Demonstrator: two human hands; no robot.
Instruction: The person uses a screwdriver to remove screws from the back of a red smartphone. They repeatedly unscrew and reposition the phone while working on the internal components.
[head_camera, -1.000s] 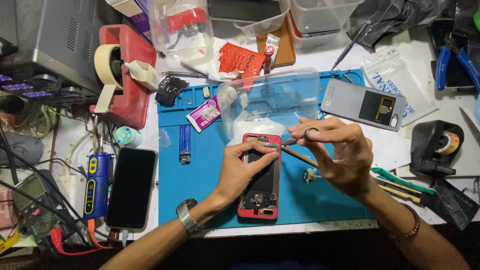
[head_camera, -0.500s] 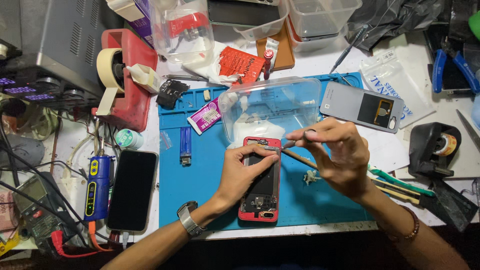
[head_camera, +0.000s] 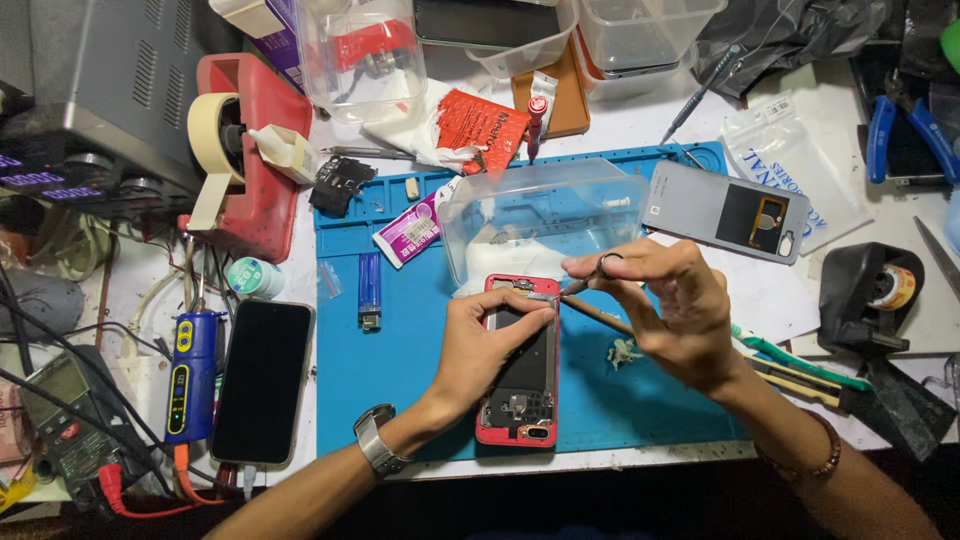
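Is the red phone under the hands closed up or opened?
Opened. The red phone lies flat on the blue mat with its dark inner parts exposed; the left hand steadies it, the right hand works its top edge.

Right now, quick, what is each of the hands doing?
Left hand: closed on the red opened phone, pinning it to the blue mat.
Right hand: closed, pinching tweezers at the phone's top edge.
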